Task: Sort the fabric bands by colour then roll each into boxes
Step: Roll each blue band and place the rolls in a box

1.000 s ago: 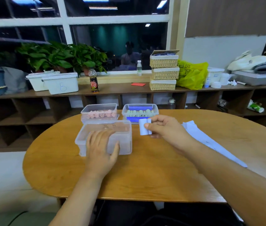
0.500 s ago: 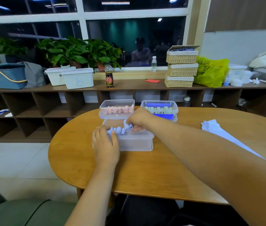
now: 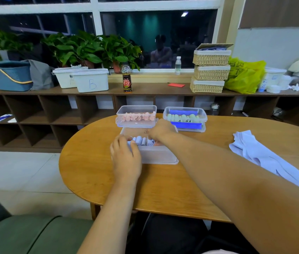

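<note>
Wood table w/ 3 clear boxes, loose bands.

The right hand hides its own fingertips inside the near box, grip unclear

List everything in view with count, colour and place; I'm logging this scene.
table: one, wooden, centre
near box: one, clear, mid-table
blue rolls: several, pale blue, in near box
pink box: one, clear, pink rolls inside, behind near box, left
green box: one, clear, green rolls inside, behind, right
loose bands: pile, pale blue, table right
bins: two, white, shelf left
baskets: three, wicker, stacked on shelf
bag: one, yellow, beside baskets
plants: several, green, windowsill
left hand: rests on near box's left end
right hand: in near box among blue rolls, fingers hidden
</note>
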### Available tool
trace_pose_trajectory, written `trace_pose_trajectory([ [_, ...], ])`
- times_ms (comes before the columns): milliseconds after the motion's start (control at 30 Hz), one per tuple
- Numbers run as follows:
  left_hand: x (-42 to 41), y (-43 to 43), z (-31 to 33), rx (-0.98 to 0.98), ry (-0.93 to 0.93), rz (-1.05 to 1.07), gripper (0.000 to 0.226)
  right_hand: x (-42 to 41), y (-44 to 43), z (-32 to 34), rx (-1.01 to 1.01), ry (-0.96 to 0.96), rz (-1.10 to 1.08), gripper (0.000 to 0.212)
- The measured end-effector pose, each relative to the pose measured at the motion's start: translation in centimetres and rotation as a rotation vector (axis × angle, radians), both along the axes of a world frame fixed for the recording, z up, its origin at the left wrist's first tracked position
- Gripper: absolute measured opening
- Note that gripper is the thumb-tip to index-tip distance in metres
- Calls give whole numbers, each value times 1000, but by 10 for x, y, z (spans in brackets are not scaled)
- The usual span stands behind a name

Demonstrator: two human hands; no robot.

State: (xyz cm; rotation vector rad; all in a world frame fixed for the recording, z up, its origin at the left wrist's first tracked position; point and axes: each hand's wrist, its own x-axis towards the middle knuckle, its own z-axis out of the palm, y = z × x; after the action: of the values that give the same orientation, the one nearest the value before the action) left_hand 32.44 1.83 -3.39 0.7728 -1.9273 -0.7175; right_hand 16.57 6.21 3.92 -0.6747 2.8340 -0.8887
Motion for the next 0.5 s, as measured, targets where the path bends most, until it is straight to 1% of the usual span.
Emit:
trace_pose_trajectory([
  [133,0,0,-1,-9,15,-12,22,1,-4,-3,20,38,15,31],
  [300,0,0,0,-10,19,-12,20,1,-11,-6,12,30,-2,37],
  [333,1,0,0,-10,17,-12,21,1,-11,-6,22,12,4,34],
  [400,1,0,0,-8,9,-13,21,-3,-10,-6,51,-35,31,21],
  [500,1,0,1,9,1,-18,23,-5,-10,-7,101,-32,41,25],
])
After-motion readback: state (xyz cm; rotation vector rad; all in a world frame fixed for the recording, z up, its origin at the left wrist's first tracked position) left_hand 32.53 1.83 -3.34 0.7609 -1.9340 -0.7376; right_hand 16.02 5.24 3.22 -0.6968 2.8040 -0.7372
